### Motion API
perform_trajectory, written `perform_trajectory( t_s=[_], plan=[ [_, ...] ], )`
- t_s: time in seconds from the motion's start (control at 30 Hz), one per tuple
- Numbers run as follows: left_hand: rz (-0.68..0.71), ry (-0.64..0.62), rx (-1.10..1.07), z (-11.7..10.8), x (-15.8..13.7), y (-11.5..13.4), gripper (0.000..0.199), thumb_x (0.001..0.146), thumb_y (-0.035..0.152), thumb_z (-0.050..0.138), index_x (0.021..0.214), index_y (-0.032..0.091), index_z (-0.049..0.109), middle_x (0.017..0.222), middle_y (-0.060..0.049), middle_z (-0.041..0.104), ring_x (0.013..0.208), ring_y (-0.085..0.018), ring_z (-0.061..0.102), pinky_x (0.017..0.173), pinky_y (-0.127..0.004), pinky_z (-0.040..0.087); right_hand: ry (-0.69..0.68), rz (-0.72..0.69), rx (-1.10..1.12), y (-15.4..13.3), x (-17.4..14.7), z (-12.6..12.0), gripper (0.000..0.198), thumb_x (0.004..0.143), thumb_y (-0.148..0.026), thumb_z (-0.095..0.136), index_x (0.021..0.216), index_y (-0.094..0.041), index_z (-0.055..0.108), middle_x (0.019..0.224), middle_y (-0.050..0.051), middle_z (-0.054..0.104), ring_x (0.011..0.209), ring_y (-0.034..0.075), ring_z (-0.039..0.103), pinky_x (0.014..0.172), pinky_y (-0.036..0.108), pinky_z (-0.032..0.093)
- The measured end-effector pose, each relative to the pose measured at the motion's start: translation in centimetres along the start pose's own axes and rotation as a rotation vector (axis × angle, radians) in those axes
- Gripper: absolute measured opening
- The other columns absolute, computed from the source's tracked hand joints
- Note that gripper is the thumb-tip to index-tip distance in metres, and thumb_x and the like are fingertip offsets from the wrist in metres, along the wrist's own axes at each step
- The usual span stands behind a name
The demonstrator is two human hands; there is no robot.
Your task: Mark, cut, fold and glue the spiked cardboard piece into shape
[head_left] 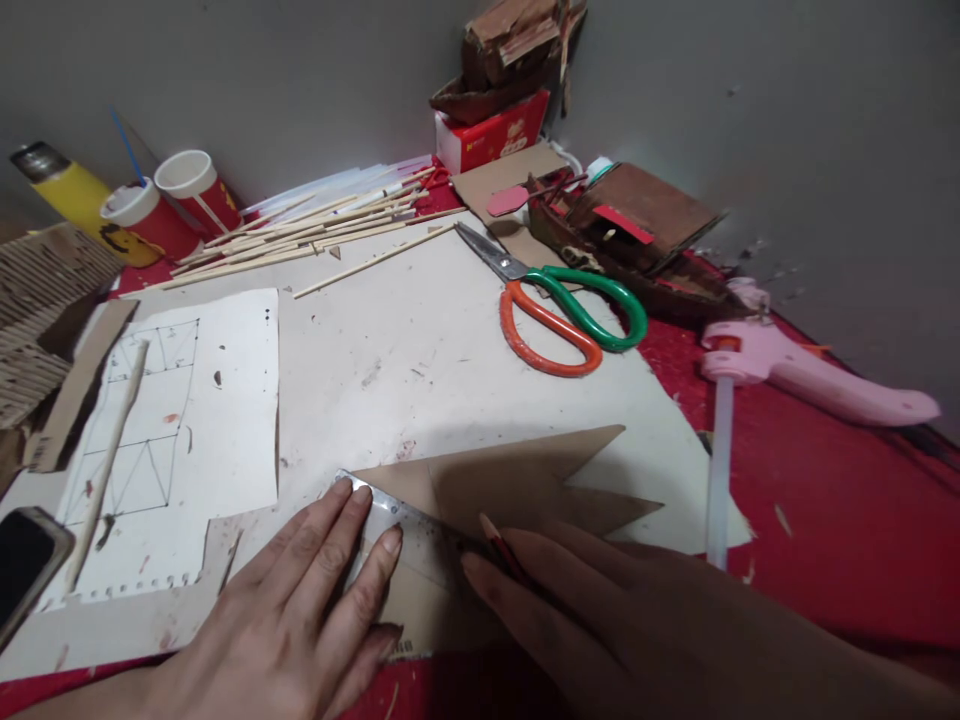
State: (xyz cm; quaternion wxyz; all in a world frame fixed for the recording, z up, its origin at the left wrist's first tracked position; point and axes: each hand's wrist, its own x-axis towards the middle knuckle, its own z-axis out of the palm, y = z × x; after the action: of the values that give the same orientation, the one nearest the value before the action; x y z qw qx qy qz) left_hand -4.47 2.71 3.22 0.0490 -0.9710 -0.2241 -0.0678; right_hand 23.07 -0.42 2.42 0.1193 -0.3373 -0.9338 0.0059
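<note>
right now, the brown cardboard piece (510,475) lies at the near edge of a large pale sheet (345,345) on the red tabletop (840,530), its points aimed at two and three o'clock. at its eight o'clock, the left hand (300,580) has its fingers spread and pressing down on a ruler (382,500), not wrapped around it. at its four o'clock, the right hand (592,610) has its fingers closed around a dark red pencil (506,553) — the tip is just beside the ruler, though i cannot tell whether it touches the cardboard.

from the cardboard, the scissors (517,267) lie at about twelve, blades toward eleven, and a brown model boat (637,225) stands at one. a pink glue gun (832,380) is at two — thin wooden sticks (322,232) are heaped at eleven, and a paper with line drawings (232,420) lies at nine.
</note>
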Motion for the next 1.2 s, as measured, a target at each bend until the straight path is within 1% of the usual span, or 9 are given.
perform_trajectory(
  t_s=[0.13, 0.23, 0.33, 0.5, 0.63, 0.8, 1.0, 1.1, 1.2],
  plan=[
    [0.003, -0.016, 0.009, -0.2, 0.0, 0.0, 0.040, 0.096, 0.028, 0.056, 0.125, 0.003, 0.064, 0.128, -0.029, 0.064, 0.123, -0.043, 0.059, 0.082, -0.050, 0.064, 0.006, 0.011, -0.030, 0.1, 0.0, 0.1, 0.035, 0.096, -0.009, 0.037, 0.124, -0.014, 0.058, 0.113, 0.008, 0.075, 0.084, 0.022, 0.071, 0.052, 0.032, 0.057],
    [0.016, -0.024, 0.026, -0.2, -0.1, 0.1, 0.040, 0.096, 0.028, 0.056, 0.125, 0.002, 0.064, 0.128, -0.030, 0.065, 0.123, -0.043, 0.060, 0.082, -0.050, 0.064, 0.016, -0.028, -0.028, 0.2, 0.0, 0.3, 0.034, 0.096, -0.010, 0.040, 0.125, -0.013, 0.058, 0.112, 0.008, 0.075, 0.082, 0.022, 0.071, 0.051, 0.031, 0.057],
    [0.005, -0.008, 0.037, -0.1, -0.2, 0.2, 0.040, 0.096, 0.028, 0.055, 0.126, 0.003, 0.064, 0.128, -0.029, 0.065, 0.124, -0.042, 0.059, 0.083, -0.049, 0.064, 0.007, -0.023, -0.024, 0.0, -0.2, 0.3, 0.034, 0.094, -0.012, 0.044, 0.125, -0.014, 0.058, 0.114, 0.008, 0.075, 0.081, 0.021, 0.071, 0.049, 0.030, 0.056],
    [-0.005, 0.001, 0.029, 0.0, -0.3, -0.1, 0.041, 0.097, 0.030, 0.054, 0.128, 0.006, 0.064, 0.129, -0.024, 0.066, 0.127, -0.038, 0.058, 0.087, -0.045, 0.062, -0.026, 0.026, -0.021, -0.5, -0.2, -0.1, 0.036, 0.092, -0.012, 0.045, 0.126, -0.016, 0.059, 0.116, 0.008, 0.074, 0.087, 0.022, 0.071, 0.056, 0.032, 0.058],
    [-0.027, 0.009, -0.003, 0.0, -0.3, -0.1, 0.040, 0.098, 0.032, 0.052, 0.127, 0.008, 0.065, 0.129, -0.023, 0.067, 0.125, -0.037, 0.060, 0.088, -0.043, 0.062, -0.107, 0.044, -0.040, -0.3, 0.2, -0.6, 0.042, 0.089, -0.007, 0.048, 0.129, -0.017, 0.059, 0.123, 0.009, 0.071, 0.092, 0.022, 0.070, 0.064, 0.033, 0.059],
    [-0.056, 0.030, -0.025, 0.2, -0.2, 0.2, 0.039, 0.098, 0.032, 0.052, 0.126, 0.008, 0.066, 0.129, -0.022, 0.067, 0.125, -0.037, 0.060, 0.090, -0.045, 0.061, -0.109, -0.006, -0.039, 0.2, 0.2, -0.3, 0.046, 0.087, -0.004, 0.045, 0.130, -0.016, 0.059, 0.120, 0.011, 0.073, 0.089, 0.022, 0.070, 0.061, 0.031, 0.059],
    [-0.035, -0.025, 0.015, -0.3, 0.1, 0.0, 0.041, 0.100, 0.034, 0.047, 0.127, 0.010, 0.065, 0.129, -0.023, 0.066, 0.122, -0.037, 0.062, 0.087, -0.044, 0.062, -0.065, -0.006, -0.029, 0.4, -0.2, 0.7, 0.045, 0.094, -0.004, 0.035, 0.133, -0.015, 0.055, 0.115, 0.013, 0.073, 0.093, 0.023, 0.070, 0.063, 0.032, 0.059],
    [-0.024, -0.041, 0.023, -0.5, 0.1, -0.1, 0.040, 0.100, 0.032, 0.048, 0.127, 0.009, 0.065, 0.128, -0.024, 0.067, 0.123, -0.037, 0.061, 0.086, -0.043, 0.062, -0.064, -0.019, 0.007, 0.4, -0.5, 1.0, 0.042, 0.098, -0.008, 0.033, 0.134, -0.015, 0.054, 0.114, 0.013, 0.073, 0.094, 0.025, 0.070, 0.059, 0.032, 0.059],
    [-0.027, -0.052, 0.024, -0.5, -0.1, -0.2, 0.041, 0.100, 0.033, 0.048, 0.128, 0.009, 0.064, 0.128, -0.023, 0.067, 0.125, -0.037, 0.060, 0.087, -0.043, 0.062, -0.039, -0.026, 0.028, 0.4, -0.8, 1.0, 0.040, 0.101, -0.013, 0.032, 0.134, -0.014, 0.055, 0.113, 0.013, 0.073, 0.093, 0.025, 0.070, 0.061, 0.034, 0.060]
  ],
)
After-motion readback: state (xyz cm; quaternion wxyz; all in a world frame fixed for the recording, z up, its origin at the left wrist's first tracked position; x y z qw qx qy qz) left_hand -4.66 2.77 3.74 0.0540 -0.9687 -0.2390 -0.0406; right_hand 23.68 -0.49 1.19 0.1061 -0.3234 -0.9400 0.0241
